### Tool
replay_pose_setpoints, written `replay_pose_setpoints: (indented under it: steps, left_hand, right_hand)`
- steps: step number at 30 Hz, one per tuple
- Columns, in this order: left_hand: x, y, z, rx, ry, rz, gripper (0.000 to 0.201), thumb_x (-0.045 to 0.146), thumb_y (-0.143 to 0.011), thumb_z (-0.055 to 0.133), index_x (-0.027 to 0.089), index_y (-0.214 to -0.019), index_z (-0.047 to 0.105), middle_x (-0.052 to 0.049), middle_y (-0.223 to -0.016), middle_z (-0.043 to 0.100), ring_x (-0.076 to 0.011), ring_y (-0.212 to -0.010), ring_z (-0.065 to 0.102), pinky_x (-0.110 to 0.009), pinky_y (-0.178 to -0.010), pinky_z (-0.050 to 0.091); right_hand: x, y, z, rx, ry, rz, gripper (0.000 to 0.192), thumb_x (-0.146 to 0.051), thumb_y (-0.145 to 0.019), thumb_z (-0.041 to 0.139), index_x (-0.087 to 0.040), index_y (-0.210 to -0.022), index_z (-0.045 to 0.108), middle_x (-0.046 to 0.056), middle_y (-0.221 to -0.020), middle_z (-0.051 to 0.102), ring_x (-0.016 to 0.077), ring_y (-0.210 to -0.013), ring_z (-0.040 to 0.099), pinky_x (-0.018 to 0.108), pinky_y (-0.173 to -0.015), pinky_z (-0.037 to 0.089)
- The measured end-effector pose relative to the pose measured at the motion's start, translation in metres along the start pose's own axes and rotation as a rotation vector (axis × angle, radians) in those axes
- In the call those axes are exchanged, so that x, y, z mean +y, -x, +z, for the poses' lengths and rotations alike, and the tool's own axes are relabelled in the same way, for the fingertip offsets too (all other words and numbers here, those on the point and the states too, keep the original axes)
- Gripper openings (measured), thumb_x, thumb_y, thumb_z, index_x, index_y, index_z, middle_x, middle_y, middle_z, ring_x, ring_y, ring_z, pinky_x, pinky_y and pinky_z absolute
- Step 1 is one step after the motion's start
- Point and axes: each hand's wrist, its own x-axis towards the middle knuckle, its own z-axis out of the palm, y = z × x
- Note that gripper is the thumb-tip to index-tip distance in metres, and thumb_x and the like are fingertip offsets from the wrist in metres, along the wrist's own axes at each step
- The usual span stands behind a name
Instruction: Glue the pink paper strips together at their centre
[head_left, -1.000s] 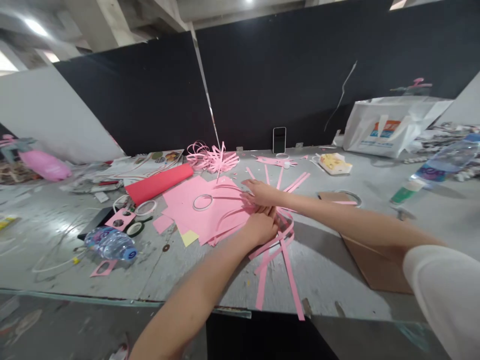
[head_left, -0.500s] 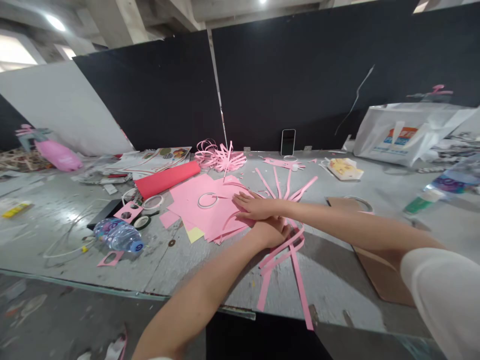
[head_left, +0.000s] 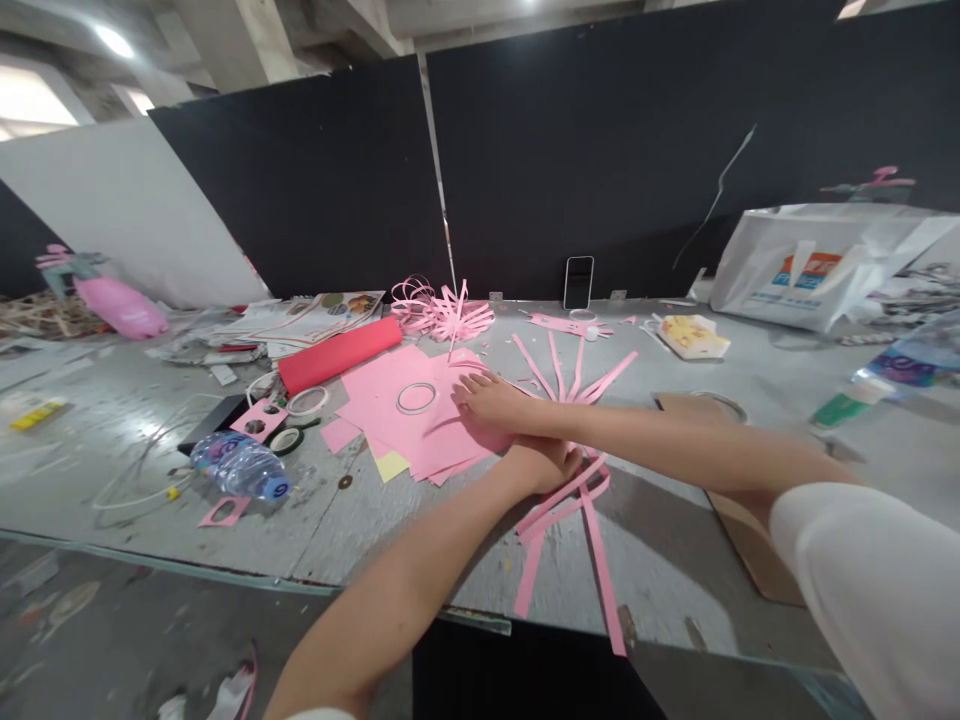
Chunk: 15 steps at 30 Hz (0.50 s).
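Observation:
My right hand (head_left: 491,402) reaches across from the right, its fingers spread over the pink paper sheets (head_left: 386,385) and narrow pink strips at their right edge. Its forearm crosses above my left hand (head_left: 547,465), which is bent down over the meeting point of the pink paper strips (head_left: 598,560). The left fingertips are curled on the strips, partly covered by the right forearm. From there, strips fan out to the back and hang towards the table's front edge. A tape ring (head_left: 416,398) lies on the sheets.
Left of the sheets are a red paper roll (head_left: 341,355), a water bottle (head_left: 238,465) and tape rolls (head_left: 306,402). Behind stand a pink strip bundle (head_left: 457,315) and a phone (head_left: 578,283). Brown cardboard (head_left: 757,550) and a white bag (head_left: 795,265) are on the right.
My right hand has slid a little to the left over the pink sheets, with its fingers more raised. The left hand stays on the strips.

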Motion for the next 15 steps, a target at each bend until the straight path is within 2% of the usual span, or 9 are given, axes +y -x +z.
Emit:
replay_pose_setpoints:
  steps: [3, 5, 8, 10, 12, 15]
  left_hand:
    - [0.001, 0.000, -0.001, -0.008, 0.014, -0.017, 0.065, 0.042, -0.109, 0.034, 0.004, -0.159, 0.051, -0.023, -0.164, 0.052, -0.0415, -0.149, 0.053, -0.049, -0.127, 0.040]
    - [0.000, -0.001, -0.001, -0.018, 0.022, -0.017, 0.065, 0.043, -0.109, 0.034, 0.005, -0.160, 0.050, -0.023, -0.166, 0.050, -0.0410, -0.149, 0.053, -0.049, -0.125, 0.043]
    - [-0.001, -0.003, 0.001, -0.038, 0.035, -0.013, 0.064, 0.044, -0.110, 0.032, 0.008, -0.159, 0.052, -0.022, -0.160, 0.057, -0.0383, -0.143, 0.060, -0.047, -0.119, 0.049]
    - [-0.002, -0.003, 0.001, -0.045, 0.045, -0.013, 0.063, 0.044, -0.111, 0.031, 0.009, -0.159, 0.053, -0.020, -0.156, 0.062, -0.0366, -0.140, 0.062, -0.046, -0.117, 0.050]
    - [-0.002, -0.002, 0.001, -0.036, 0.051, -0.008, 0.063, 0.044, -0.111, 0.032, 0.012, -0.162, 0.050, -0.017, -0.162, 0.057, -0.0357, -0.145, 0.058, -0.045, -0.120, 0.048]
    - [-0.001, 0.002, -0.002, -0.011, 0.051, 0.001, 0.064, 0.045, -0.111, 0.034, 0.016, -0.166, 0.046, -0.013, -0.171, 0.047, -0.0352, -0.153, 0.050, -0.046, -0.124, 0.043]
  right_hand:
    - [-0.006, -0.017, -0.005, 0.015, -0.036, 0.089, 0.056, -0.032, -0.115, 0.029, 0.000, -0.155, 0.051, 0.031, -0.154, 0.058, 0.0384, -0.148, 0.053, 0.055, -0.126, 0.034]
    - [-0.007, -0.029, -0.009, -0.011, -0.105, 0.088, 0.061, -0.040, -0.115, 0.031, 0.000, -0.159, 0.046, 0.031, -0.158, 0.056, 0.0377, -0.151, 0.051, 0.054, -0.127, 0.032]
    - [-0.009, -0.042, -0.015, -0.156, -0.258, -0.018, 0.072, -0.059, -0.114, 0.033, -0.012, -0.169, 0.038, 0.024, -0.174, 0.039, 0.0376, -0.162, 0.035, 0.056, -0.130, 0.028]
    - [-0.010, -0.049, -0.017, -0.233, -0.342, -0.071, 0.073, -0.067, -0.112, 0.033, -0.023, -0.170, 0.039, 0.016, -0.180, 0.028, 0.0376, -0.167, 0.024, 0.060, -0.131, 0.025]
    - [-0.012, -0.056, -0.013, -0.260, -0.379, -0.093, 0.067, -0.066, -0.112, 0.032, -0.029, -0.166, 0.047, 0.012, -0.180, 0.032, 0.0379, -0.168, 0.023, 0.064, -0.130, 0.025]
    - [-0.013, -0.069, -0.001, -0.251, -0.332, -0.144, 0.055, -0.057, -0.114, 0.035, -0.034, -0.158, 0.058, 0.013, -0.170, 0.049, 0.0373, -0.163, 0.035, 0.064, -0.125, 0.034]
